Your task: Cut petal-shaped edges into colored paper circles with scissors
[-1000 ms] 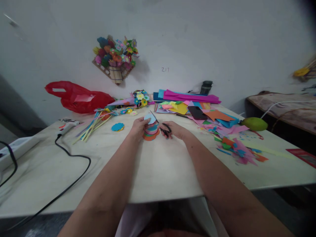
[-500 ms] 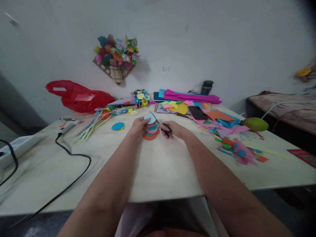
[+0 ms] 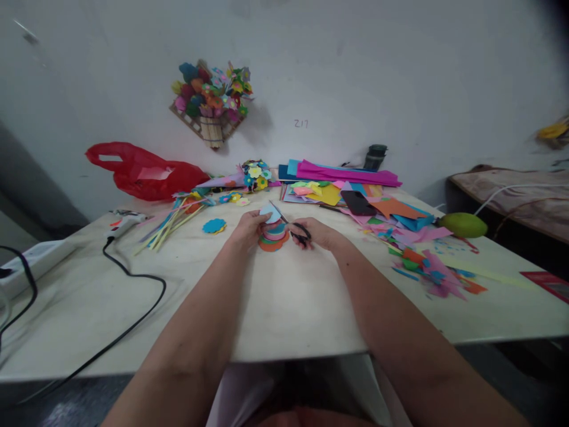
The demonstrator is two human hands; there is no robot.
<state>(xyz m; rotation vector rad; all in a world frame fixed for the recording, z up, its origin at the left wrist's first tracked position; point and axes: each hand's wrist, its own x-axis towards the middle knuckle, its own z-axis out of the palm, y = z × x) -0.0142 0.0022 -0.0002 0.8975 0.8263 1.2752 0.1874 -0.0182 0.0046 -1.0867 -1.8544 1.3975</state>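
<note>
Between the fingers of my left hand is a light blue piece of paper. My right hand grips black-handled scissors, whose blades point up and left beside the paper's right edge. Right below the held paper lie stacked flower-shaped papers in orange, green and pink. To the left, a blue scalloped paper flower rests on the table with a bit of yellow under it.
A glue gun with a black cord, paper strips and a red bag are at left. Paper scraps, a phone and a green-yellow fruit lie right. Magenta paper is at the back.
The whole view has shifted slightly, with things appearing a little further right. Both hands keep nearly the same hold on the paper and the scissors.
</note>
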